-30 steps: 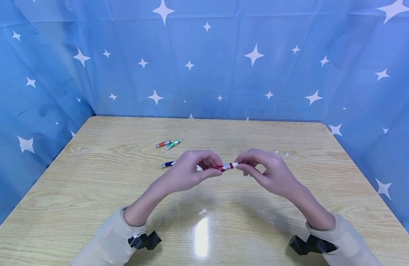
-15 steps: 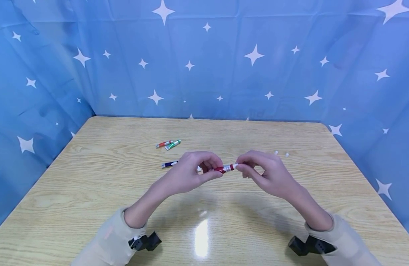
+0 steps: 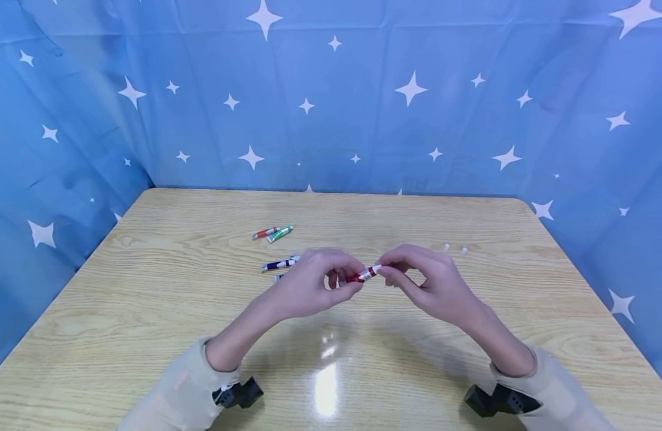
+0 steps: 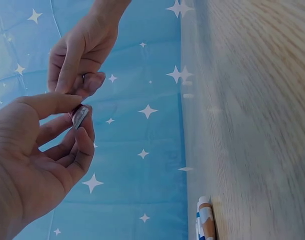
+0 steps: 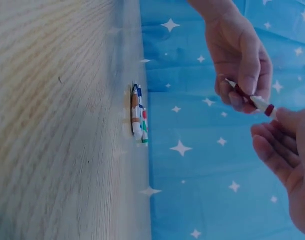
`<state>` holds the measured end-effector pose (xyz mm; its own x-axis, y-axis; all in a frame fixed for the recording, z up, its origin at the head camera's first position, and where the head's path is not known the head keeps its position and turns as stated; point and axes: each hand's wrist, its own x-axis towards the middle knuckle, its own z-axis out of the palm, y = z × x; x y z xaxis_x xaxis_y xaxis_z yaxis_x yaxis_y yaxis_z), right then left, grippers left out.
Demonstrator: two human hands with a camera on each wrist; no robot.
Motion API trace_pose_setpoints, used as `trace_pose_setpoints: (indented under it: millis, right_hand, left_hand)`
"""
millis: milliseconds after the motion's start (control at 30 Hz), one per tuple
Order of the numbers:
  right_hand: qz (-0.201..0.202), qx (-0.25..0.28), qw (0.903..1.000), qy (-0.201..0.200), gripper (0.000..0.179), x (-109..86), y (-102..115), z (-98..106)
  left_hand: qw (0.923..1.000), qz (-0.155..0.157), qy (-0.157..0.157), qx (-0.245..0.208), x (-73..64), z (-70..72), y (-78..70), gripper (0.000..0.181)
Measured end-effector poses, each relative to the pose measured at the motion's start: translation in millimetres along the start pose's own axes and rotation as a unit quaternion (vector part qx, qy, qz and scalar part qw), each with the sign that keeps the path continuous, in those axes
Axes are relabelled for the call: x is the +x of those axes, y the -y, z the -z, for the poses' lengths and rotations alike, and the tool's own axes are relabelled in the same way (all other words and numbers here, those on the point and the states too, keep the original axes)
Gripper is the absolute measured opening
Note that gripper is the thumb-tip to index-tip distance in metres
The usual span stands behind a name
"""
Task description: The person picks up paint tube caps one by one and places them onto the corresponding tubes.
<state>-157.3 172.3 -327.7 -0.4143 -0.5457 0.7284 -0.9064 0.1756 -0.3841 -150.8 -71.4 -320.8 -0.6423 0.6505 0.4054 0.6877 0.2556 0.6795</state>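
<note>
A small red paint tube with a white end is held between both hands, above the table. My left hand pinches its red body between thumb and fingers; the tube's flat silver end sticks out in the left wrist view. At the white end, the thumb and fingertips of my right hand pinch the tip and hide part of it. In the right wrist view the tube slants between the two hands, its dark red band close to the right fingertips.
Behind the left hand lie a dark blue tube and a partly hidden one. Farther back are an orange-red tube and a green tube. A brown tube shows in both wrist views. Two small white pieces lie at the right.
The tube has tilted, its white end now pointing more upward. My left hand has shifted slightly right and down, uncovering more of the dark blue tube; the right hand has come slightly left.
</note>
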Motion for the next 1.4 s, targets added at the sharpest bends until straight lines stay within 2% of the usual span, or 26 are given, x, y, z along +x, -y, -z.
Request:
trace_pose_setpoints:
  millis: [200, 400, 700, 1100, 1267, 1400]
  right_hand:
    - [0.034, -0.005, 0.9994, -0.001, 0.022, 2.3, -0.9, -0.2]
    - [0.056, -0.016, 0.9983, -0.006, 0.021, 1.8, -2.4, 0.0]
    - [0.053, -0.033, 0.9976, -0.033, 0.022, -0.3, -3.4, -2.4]
    - [0.027, -0.032, 0.9986, -0.032, 0.021, -1.1, -1.3, -4.8]
    - [0.019, -0.048, 0.9981, -0.033, 0.022, -2.6, -1.7, -7.0]
    - [0.021, -0.054, 0.9973, -0.045, 0.023, -3.0, -2.8, -8.2]
  left_hand:
    - [0.9998, 0.011, 0.019, 0.003, -1.3, 1.6, 0.5, 0.013]
    - [0.9994, 0.009, 0.032, 0.012, -0.4, 3.2, 0.6, 0.015]
    - [0.9994, 0.011, 0.029, 0.018, 0.3, 3.3, -1.8, 0.014]
    - [0.9994, -0.005, 0.006, 0.032, -0.5, -0.6, -1.9, 0.012]
    - [0.998, -0.022, -0.007, 0.059, -0.4, -3.5, -0.1, 0.011]
    - [0.9952, -0.033, -0.033, 0.086, -0.2, -6.5, 0.0, 0.012]
